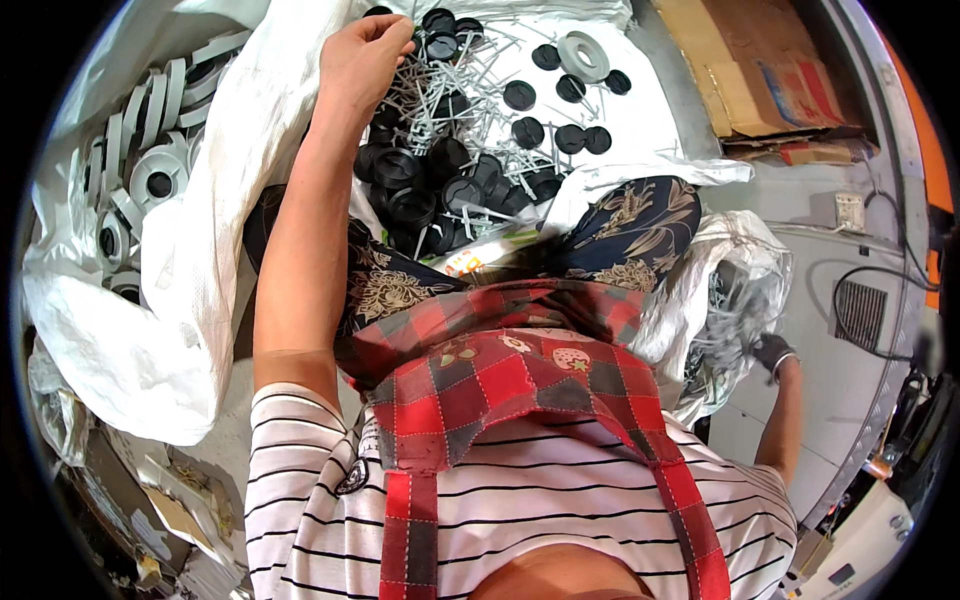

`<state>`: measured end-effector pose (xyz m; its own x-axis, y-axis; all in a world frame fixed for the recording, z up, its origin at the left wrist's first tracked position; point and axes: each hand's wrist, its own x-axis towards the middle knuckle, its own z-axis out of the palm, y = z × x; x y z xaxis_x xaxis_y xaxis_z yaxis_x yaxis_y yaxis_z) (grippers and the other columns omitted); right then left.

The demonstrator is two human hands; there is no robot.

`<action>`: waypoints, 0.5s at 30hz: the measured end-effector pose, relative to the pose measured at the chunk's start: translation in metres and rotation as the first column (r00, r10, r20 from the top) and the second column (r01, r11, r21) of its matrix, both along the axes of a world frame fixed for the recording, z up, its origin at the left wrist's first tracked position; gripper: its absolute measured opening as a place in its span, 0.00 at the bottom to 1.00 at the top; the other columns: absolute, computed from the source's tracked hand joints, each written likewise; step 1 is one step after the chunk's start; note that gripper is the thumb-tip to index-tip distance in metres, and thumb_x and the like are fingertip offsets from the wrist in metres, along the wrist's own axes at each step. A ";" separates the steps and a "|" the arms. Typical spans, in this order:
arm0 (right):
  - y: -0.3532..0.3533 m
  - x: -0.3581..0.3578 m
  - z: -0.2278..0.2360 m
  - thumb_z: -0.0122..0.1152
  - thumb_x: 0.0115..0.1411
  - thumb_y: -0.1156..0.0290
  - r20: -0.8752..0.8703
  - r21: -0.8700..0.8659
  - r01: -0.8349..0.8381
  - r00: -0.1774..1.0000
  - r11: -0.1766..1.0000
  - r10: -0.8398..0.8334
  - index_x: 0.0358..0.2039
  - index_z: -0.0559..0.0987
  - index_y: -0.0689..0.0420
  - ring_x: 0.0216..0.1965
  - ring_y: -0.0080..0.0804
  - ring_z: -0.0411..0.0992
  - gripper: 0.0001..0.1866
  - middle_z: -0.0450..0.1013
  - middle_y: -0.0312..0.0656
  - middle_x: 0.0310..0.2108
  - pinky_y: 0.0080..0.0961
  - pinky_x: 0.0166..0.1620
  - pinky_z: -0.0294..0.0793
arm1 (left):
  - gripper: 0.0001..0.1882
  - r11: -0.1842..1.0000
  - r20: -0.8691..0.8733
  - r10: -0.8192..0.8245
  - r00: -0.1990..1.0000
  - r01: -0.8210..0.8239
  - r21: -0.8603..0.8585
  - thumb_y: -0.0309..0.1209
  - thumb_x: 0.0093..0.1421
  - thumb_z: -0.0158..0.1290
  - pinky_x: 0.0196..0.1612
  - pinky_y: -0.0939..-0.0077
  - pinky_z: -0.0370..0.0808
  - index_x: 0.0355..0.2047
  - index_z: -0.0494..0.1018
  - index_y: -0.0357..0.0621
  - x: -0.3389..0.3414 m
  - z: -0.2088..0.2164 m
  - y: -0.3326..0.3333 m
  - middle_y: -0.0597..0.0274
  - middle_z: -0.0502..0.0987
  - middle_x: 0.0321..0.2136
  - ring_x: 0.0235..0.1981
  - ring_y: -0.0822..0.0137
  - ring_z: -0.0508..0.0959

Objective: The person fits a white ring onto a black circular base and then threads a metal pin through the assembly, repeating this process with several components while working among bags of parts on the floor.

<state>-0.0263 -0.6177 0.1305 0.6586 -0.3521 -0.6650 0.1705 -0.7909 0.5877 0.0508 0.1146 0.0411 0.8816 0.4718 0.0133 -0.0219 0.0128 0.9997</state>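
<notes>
The left hand (365, 50) is pinching thin, light grey plastic sticks (450, 110); the right hand (770, 352) is digging in a clear bag (735, 250), grip hidden.

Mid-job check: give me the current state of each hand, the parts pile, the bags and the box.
left hand: bare, fingers curled down onto the parts pile.
right hand: dark-gloved, reaching into the clear bag; grip hidden.
black caps: loose, heaped with grey pins.
white sack: open, grey rings inside.
clear bag: open, crumpled.
cardboard box: flattened, worn.
</notes>
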 end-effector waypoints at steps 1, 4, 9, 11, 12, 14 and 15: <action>-0.012 0.001 -0.003 0.44 0.61 0.56 0.139 -0.093 -0.128 0.980 0.987 0.141 0.44 0.74 0.60 0.49 0.47 0.68 0.22 0.69 0.54 0.48 0.38 0.51 0.65 | 0.17 1.000 0.006 0.005 1.000 -0.005 0.012 0.34 0.56 0.56 0.34 0.86 0.72 0.40 0.74 0.33 -0.001 0.002 0.003 0.61 0.77 0.33 0.33 0.72 0.78; 0.077 0.086 0.007 0.49 0.56 0.56 0.454 0.186 -0.399 0.845 0.898 0.281 0.31 0.78 0.60 0.35 0.54 0.71 0.20 0.73 0.57 0.33 0.44 0.39 0.69 | 0.16 1.000 0.060 0.015 0.998 -0.013 -0.022 0.33 0.56 0.56 0.36 0.85 0.72 0.40 0.74 0.33 -0.005 -0.002 0.011 0.59 0.77 0.34 0.34 0.72 0.78; 0.327 0.174 -0.047 0.56 0.57 0.62 0.403 0.890 -0.352 0.904 0.289 -0.139 0.42 0.73 0.64 0.33 0.24 0.71 0.19 0.74 0.42 0.32 0.20 0.37 0.71 | 0.13 0.980 -0.039 0.095 0.995 -0.100 -0.171 0.33 0.57 0.53 0.29 0.87 0.69 0.37 0.74 0.35 -0.006 0.025 0.003 0.63 0.77 0.26 0.25 0.77 0.73; 0.431 0.196 -0.083 0.57 0.56 0.60 0.107 0.949 -0.073 0.990 0.305 -0.096 0.45 0.73 0.65 0.37 0.26 0.72 0.22 0.75 0.46 0.35 0.22 0.39 0.71 | 0.12 0.978 0.001 0.159 0.987 -0.158 -0.135 0.32 0.57 0.53 0.30 0.86 0.70 0.37 0.74 0.35 -0.008 0.014 0.014 0.64 0.76 0.26 0.26 0.77 0.73; 0.458 0.210 -0.124 0.55 0.55 0.53 0.132 0.957 -0.094 0.984 0.276 -0.122 0.44 0.74 0.62 0.37 0.33 0.74 0.25 0.75 0.48 0.36 0.28 0.41 0.72 | 0.12 0.975 0.016 0.166 0.986 -0.161 -0.151 0.31 0.57 0.53 0.30 0.86 0.70 0.36 0.74 0.35 -0.006 0.016 0.012 0.64 0.76 0.26 0.26 0.77 0.73; 0.503 0.260 -0.210 0.51 0.54 0.46 0.190 0.907 -0.234 0.969 0.351 0.157 0.43 0.76 0.59 0.42 0.42 0.72 0.28 0.74 0.48 0.40 0.31 0.45 0.70 | 0.12 0.966 0.023 0.174 0.984 -0.166 -0.197 0.31 0.57 0.53 0.32 0.85 0.71 0.37 0.74 0.34 -0.002 0.016 0.010 0.64 0.77 0.27 0.27 0.77 0.74; 0.524 0.270 -0.240 0.51 0.52 0.45 0.148 0.889 -0.202 0.976 0.411 0.160 0.42 0.76 0.58 0.44 0.43 0.72 0.30 0.74 0.49 0.41 0.31 0.47 0.69 | 0.12 0.965 0.020 0.177 0.984 -0.170 -0.201 0.30 0.56 0.53 0.33 0.85 0.71 0.37 0.74 0.33 -0.001 0.014 0.010 0.64 0.77 0.27 0.28 0.77 0.74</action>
